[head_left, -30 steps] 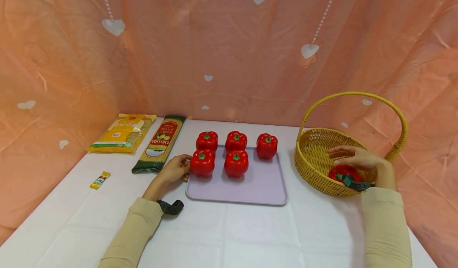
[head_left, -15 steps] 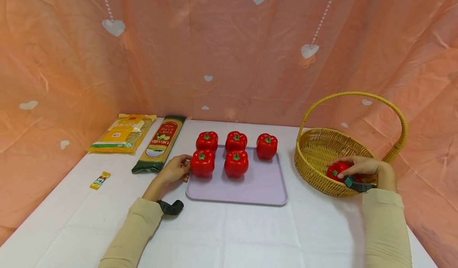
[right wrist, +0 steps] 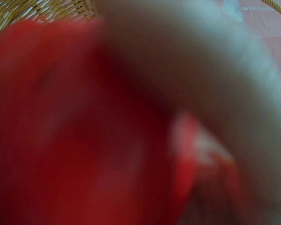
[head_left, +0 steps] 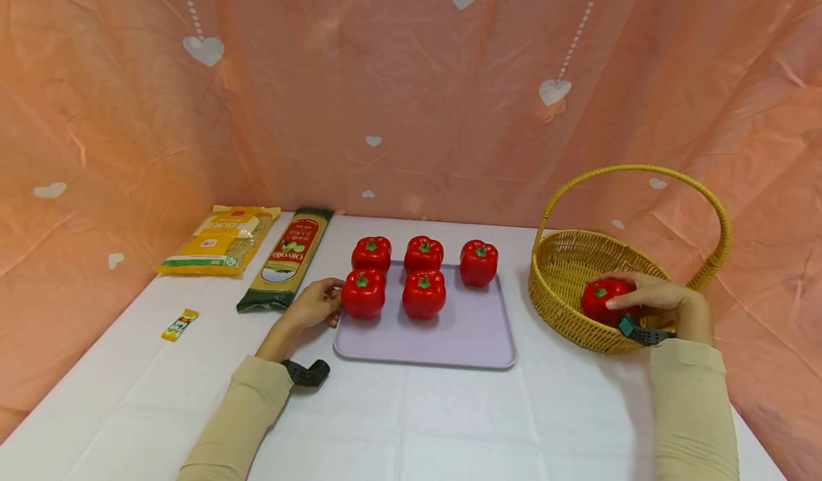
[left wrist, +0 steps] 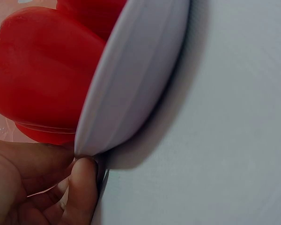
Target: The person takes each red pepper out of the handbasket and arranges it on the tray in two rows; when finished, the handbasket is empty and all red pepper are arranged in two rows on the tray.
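My right hand (head_left: 653, 293) grips a red bell pepper (head_left: 601, 304) with a green stem inside the yellow wicker basket (head_left: 557, 317). In the right wrist view the pepper (right wrist: 79, 136) is blurred and fills much of the frame. At the other side, my left hand (head_left: 313, 304) pinches the left rim of a pale purple tray (head_left: 449, 340); the left wrist view shows thumb and fingertips at the tray's edge (left wrist: 131, 84). Several red bell peppers stand on the tray, one front left (head_left: 363, 294) beside the left hand, another front middle (head_left: 424, 295), and one back right (head_left: 479, 263).
Left of the tray lies a green and gold pasta packet (head_left: 289, 256), with a yellow food bag (head_left: 221, 242) behind it. A small yellow sachet (head_left: 180, 325) is on the white tablecloth (head_left: 385, 424). The basket's tall handle (head_left: 642, 169) arches over its opening.
My right hand has come down onto the pepper in the basket, taken hold of it, and shifted it slightly left and upright. The left hand and the tray have not moved.
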The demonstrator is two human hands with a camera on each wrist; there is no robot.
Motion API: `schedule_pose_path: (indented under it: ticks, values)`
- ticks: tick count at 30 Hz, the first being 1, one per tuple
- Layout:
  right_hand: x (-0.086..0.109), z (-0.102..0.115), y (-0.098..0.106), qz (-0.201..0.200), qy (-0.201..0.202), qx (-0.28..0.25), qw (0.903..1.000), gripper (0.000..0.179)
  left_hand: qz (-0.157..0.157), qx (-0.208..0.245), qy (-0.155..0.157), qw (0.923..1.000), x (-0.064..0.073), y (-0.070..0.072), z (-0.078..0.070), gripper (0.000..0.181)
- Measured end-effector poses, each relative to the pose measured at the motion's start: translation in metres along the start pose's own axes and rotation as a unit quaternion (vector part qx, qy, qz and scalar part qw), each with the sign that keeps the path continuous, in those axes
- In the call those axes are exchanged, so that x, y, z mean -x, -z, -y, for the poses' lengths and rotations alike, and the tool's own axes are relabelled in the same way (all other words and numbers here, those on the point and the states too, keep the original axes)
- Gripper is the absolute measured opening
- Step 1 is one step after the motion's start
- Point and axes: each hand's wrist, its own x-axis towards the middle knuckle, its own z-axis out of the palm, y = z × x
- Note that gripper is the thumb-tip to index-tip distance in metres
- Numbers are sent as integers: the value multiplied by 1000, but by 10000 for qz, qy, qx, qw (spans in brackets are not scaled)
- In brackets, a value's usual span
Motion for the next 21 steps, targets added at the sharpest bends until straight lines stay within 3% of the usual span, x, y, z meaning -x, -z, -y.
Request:
schedule_pose_path:
  ticks: [5,13,21]
  values:
    - [1,8,0,-413,381,-137,9983,72,10,17,8,10000,-1,0,0,36]
    - [1,26,-5,-911,1129,-558,9878,42,-5,29,62,10000,0,1,-3,36]
    - [-7,50,-18,-1281,1858,-695,9717,41,3,40,88,10000,0,0,-2,36]
